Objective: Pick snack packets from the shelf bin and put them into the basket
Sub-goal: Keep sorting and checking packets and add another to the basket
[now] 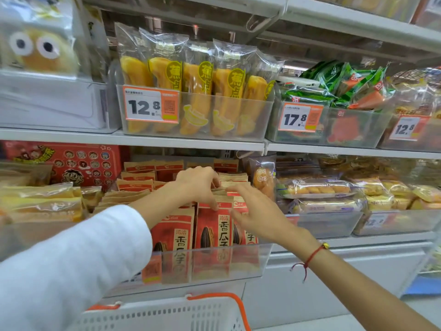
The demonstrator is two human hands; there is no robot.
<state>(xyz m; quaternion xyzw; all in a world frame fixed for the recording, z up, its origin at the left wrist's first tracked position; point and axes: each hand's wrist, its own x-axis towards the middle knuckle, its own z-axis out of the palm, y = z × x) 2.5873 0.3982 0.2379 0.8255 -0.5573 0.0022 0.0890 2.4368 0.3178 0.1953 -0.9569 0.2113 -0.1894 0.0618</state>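
Red and brown sunflower-seed packets (216,231) stand in rows in a clear plastic shelf bin (248,261) on the lower shelf. My left hand (199,185) reaches over the rows, and its fingers pinch the top edge of one packet near the front. My right hand (253,211) hovers just to the right with fingers spread and relaxed, touching or nearly touching the packet tops. A white basket (167,316) with an orange handle hangs below the bin at the bottom of the view; its inside is hidden.
The upper shelf carries clear bins of banana cakes (198,91) and green-wrapped snacks (338,89) with price tags. A red box (69,163) and yellow packets (40,201) lie to the left, and bread packs (319,194) to the right.
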